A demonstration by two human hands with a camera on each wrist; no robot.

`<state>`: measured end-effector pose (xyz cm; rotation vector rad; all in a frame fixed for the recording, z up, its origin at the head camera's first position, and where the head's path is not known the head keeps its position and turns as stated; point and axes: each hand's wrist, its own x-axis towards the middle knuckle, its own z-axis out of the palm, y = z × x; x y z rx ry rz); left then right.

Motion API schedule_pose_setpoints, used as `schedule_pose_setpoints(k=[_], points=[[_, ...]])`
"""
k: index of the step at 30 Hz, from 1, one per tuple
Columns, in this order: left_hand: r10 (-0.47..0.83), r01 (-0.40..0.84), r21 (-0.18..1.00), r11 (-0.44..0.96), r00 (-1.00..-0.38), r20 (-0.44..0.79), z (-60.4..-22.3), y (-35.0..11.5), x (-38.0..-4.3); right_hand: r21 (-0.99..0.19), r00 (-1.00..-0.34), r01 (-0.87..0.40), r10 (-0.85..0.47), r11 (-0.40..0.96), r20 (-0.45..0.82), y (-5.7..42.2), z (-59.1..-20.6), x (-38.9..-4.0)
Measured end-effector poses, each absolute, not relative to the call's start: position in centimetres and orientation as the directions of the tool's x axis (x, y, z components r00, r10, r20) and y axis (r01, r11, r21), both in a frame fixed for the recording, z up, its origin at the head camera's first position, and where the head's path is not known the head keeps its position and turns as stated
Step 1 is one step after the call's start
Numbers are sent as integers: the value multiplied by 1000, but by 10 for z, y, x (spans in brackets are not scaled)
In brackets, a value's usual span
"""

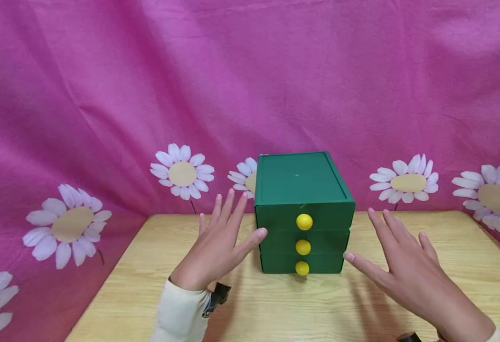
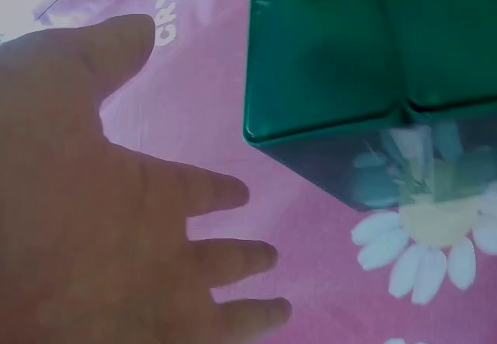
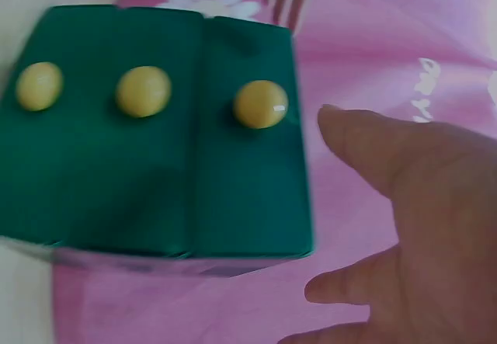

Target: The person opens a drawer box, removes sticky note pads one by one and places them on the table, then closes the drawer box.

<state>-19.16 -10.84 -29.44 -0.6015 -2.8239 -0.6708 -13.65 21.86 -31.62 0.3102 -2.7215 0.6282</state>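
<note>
A small green drawer box (image 1: 297, 180) stands upright on the table, its three stacked drawer fronts facing me. Each front carries a round yellow knob (image 1: 304, 222), and all three drawers look closed. To the left of the box is my left hand (image 1: 220, 242), fingers spread and straight, holding nothing. On the other side my right hand (image 1: 408, 266) is held the same way, its thumb near the box's right edge. In the left wrist view the hand (image 2: 101, 196) is apart from the box; the right wrist view shows a gap between the right hand (image 3: 435, 196) and the drawer fronts.
The light wooden table (image 1: 147, 289) extends on both sides of the box. Behind it hangs a pink cloth (image 1: 297, 85) printed with white daisies, which also runs along the left side. A black clip (image 1: 217, 297) sits at my left wrist.
</note>
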Motion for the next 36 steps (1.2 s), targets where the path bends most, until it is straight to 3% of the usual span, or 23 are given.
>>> schedule_pose_setpoints(k=[8, 13, 36], points=[[429, 682, 473, 559, -725, 539, -303, -95, -223, -429, -870, -348, -117, 834, 479, 197, -284, -145], [420, 734, 469, 492, -672, 610, -307, -92, -235, -426, -811, -390, -86, 817, 578, 181, -273, -150], [416, 703, 564, 433, -711, 567, -329, -88, -240, -405, -780, -489, -179, 773, 600, 155, -299, -159]])
